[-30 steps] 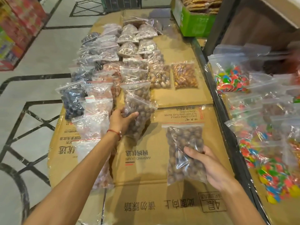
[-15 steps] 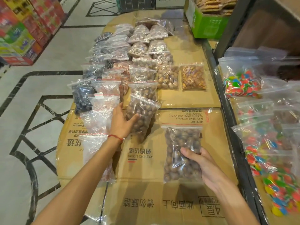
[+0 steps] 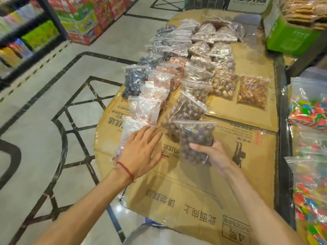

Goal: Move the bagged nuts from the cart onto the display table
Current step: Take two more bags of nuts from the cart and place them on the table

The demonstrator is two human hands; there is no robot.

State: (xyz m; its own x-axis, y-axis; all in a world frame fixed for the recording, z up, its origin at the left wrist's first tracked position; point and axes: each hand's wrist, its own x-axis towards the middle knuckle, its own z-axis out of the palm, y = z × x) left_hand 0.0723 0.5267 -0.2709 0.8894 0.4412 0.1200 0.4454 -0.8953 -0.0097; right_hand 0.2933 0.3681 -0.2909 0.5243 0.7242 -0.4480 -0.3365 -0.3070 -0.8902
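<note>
- Presently, right hand [image 3: 211,154]: clamped on a zip bag of brown nuts [image 3: 196,140], held upright just above the cardboard-covered worktop [image 3: 238,156], near its middle.
- Left hand [image 3: 141,152]: fingers spread, palm down, gripping nothing, resting on a pale bag [image 3: 131,131] at the worktop's left edge.
- Rows of bagged nuts [image 3: 192,68]: overlapping, toward the far edge.
- Candy bags [image 3: 307,110]: beyond the right edge, on a black-framed cart [image 3: 283,138].

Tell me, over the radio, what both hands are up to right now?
Right hand gripping bag of brown nuts, lifted. Left hand open, flat on pale bag. Cardboard ahead clear.
</note>
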